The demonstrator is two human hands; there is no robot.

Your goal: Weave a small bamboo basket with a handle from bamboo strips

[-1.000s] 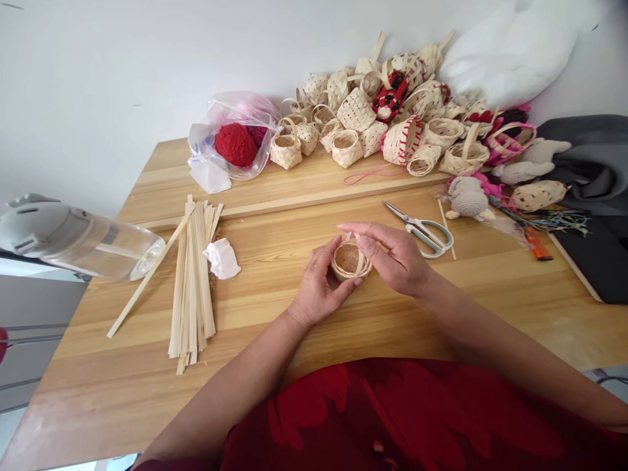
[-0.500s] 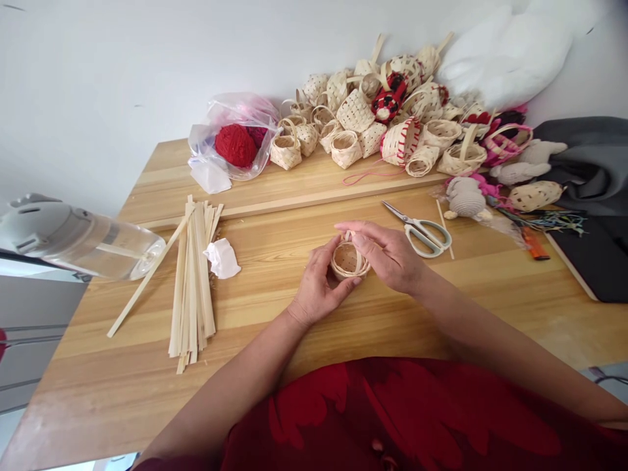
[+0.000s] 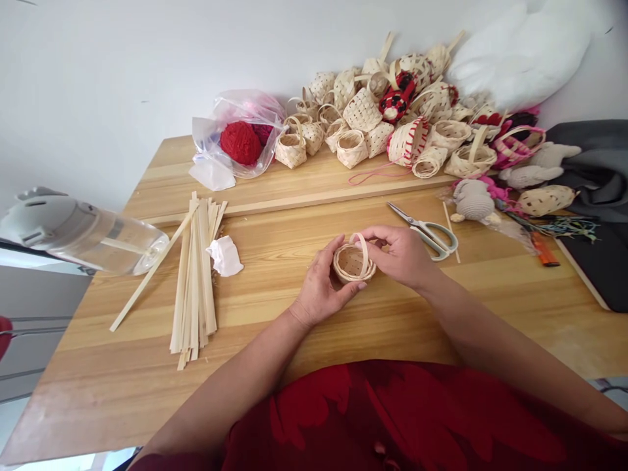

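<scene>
A small woven basket (image 3: 351,266) with an arched handle (image 3: 364,254) stands on the table in front of me, its mouth facing up. My left hand (image 3: 322,286) is wrapped round its left side, thumb along the near rim. At the far right of the rim, my right hand (image 3: 397,254) has its fingers curled and closed on the basket beside the handle. Those fingertips are partly hidden behind the handle. Just beyond my right hand lie scissors (image 3: 432,237) with pale grips, their blades pointing up and left.
Flat wood strips (image 3: 193,288) lie in a bundle on the left, near crumpled white paper (image 3: 226,256) and a tilted water bottle (image 3: 93,232). Several small baskets (image 3: 352,149) are heaped at the back, beside bagged red yarn (image 3: 241,143). A thin wooden strip (image 3: 451,231) lies beside the scissors.
My right hand has drawn back from over the basket's far rim to its right side, and its fingers have curled in. More of the arched handle shows. The view has shifted slightly.
</scene>
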